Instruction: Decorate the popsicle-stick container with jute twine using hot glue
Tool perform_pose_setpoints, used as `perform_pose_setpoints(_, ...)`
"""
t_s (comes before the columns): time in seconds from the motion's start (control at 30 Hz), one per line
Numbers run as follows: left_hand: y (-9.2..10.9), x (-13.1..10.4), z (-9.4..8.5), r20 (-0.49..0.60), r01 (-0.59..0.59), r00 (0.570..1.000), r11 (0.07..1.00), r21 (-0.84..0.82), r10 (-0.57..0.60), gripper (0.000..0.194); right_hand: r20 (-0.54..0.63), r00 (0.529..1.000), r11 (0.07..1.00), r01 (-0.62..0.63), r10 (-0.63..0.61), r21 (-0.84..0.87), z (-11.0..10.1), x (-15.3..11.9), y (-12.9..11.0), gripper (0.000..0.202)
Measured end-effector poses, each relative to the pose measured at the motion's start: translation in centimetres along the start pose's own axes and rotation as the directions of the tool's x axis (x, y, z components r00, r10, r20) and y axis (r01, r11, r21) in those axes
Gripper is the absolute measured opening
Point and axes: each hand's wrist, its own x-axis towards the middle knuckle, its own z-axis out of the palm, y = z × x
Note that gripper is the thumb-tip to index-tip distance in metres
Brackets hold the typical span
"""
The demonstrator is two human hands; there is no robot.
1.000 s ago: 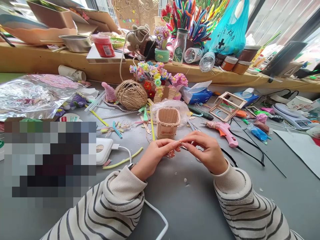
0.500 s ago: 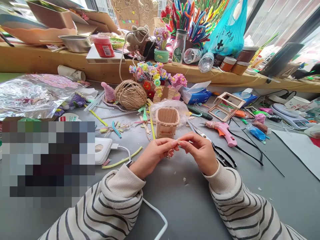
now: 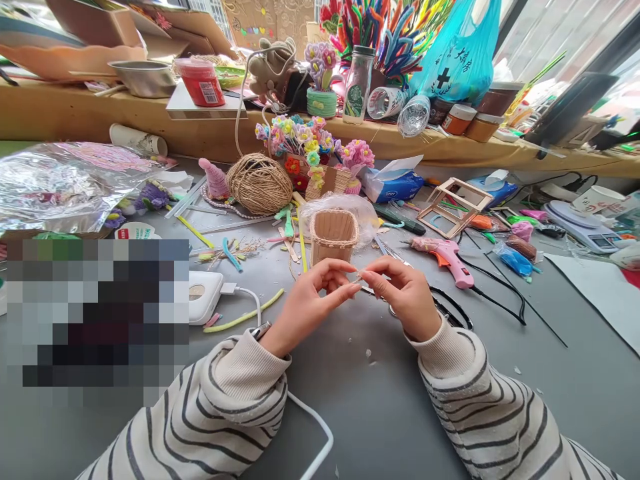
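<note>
left hand (image 3: 311, 301) curled, right hand (image 3: 409, 303) pinched; grip of either: cannot tell | tiny bit (image 3: 357, 278) between their fingertips, too small to name | wooden basket (image 3: 332, 248) just beyond left hand; pink glue gun (image 3: 450, 259) right of right hand

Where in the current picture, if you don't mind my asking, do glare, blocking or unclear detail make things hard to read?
Head view: glare washes out the window at upper right; head view: bright reflections streak the plastic sheet; head view: a pixelated patch hides the left side; head view: detail between the left hand and right hand is too small.
</note>
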Motion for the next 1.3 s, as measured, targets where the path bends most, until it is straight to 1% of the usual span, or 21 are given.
perform_pose_setpoints(0.13,0.2,-0.1,0.1,-0.020,0.025,0.999,1.000,-0.001,-0.025,0.019,0.005,0.999,0.999,-0.040,0.040,0.019,0.1,0.0,-0.1,0.015)
perform_pose_setpoints(0.27,0.1,0.0,0.1,-0.066,-0.004,0.998,0.989,0.150,0.014,0.019,-0.014,0.998,0.998,-0.061,0.061,-0.005,0.0,0.0,-0.3,0.017)
perform_pose_setpoints(0.33,-0.2,0.0,0.1,-0.086,-0.034,0.995,0.975,0.220,0.054,0.019,-0.012,0.999,0.998,-0.053,0.052,-0.031,-0.1,0.0,-0.3,0.017)
perform_pose_setpoints(0.5,-0.8,0.0,0.1,-0.092,-0.147,0.979,0.937,0.318,0.184,0.019,0.030,0.998,0.996,-0.054,0.056,-0.076,-0.2,-0.1,-0.2,0.017)
perform_pose_setpoints(0.57,-0.8,-0.1,0.1,-0.099,-0.203,0.959,0.887,0.414,0.265,0.017,0.045,0.997,0.994,-0.051,0.055,-0.096,-0.2,-0.1,-0.2,0.017)
perform_pose_setpoints(0.63,-0.8,-0.3,0.1,-0.080,-0.262,0.934,0.818,0.512,0.349,0.012,0.056,0.997,0.994,-0.045,0.051,-0.104,-0.2,0.0,-0.2,0.016)
perform_pose_setpoints(0.7,-0.7,-0.4,0.1,-0.054,-0.308,0.911,0.764,0.567,0.408,0.010,0.062,0.997,0.994,-0.042,0.049,-0.101,-0.2,0.0,-0.2,0.016)
perform_pose_setpoints(0.87,-0.8,-0.5,0.1,-0.048,-0.355,0.876,0.710,0.608,0.479,0.008,0.079,0.997,0.994,-0.002,0.010,-0.108,-0.3,0.0,-0.4,0.015)
perform_pose_setpoints(0.97,-1.2,-0.4,0.0,-0.049,-0.400,0.841,0.680,0.615,0.539,0.006,0.096,0.995,0.993,0.019,-0.008,-0.120,-0.4,0.0,-0.4,0.015)
perform_pose_setpoints(1.03,-1.3,-0.3,0.0,-0.051,-0.422,0.819,0.661,0.621,0.571,0.009,0.108,0.994,0.992,0.028,-0.014,-0.124,-0.5,0.0,-0.3,0.015)
perform_pose_setpoints(1.13,-1.4,-0.3,0.0,-0.040,-0.444,0.804,0.643,0.624,0.593,0.011,0.117,0.993,0.992,0.038,-0.024,-0.123,-0.5,0.0,-0.2,0.015)
perform_pose_setpoints(1.3,-1.3,-0.3,0.1,-0.039,-0.458,0.794,0.638,0.620,0.607,0.006,0.101,0.995,0.990,0.034,-0.020,-0.134,-0.5,0.0,-0.2,0.015)
